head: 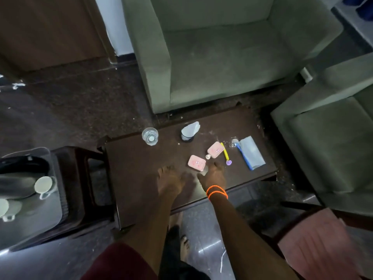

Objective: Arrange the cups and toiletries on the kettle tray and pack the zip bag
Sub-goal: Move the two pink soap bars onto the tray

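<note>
Still early: two cups (44,186) on the kettle tray (30,221) at nine o'clock, pink soaps (196,163), toothbrush (226,153) and glass (150,136) loose at twelve; left hand (171,179) flat and relaxed, right hand (215,175) pressing something clear, grasp unclear.

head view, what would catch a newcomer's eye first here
Two hands, left and right, reach over a dark low table, the right wrist wearing bright orange bands. Just beyond the fingers lie two pink packets, with a yellow toothbrush to their right.
</note>
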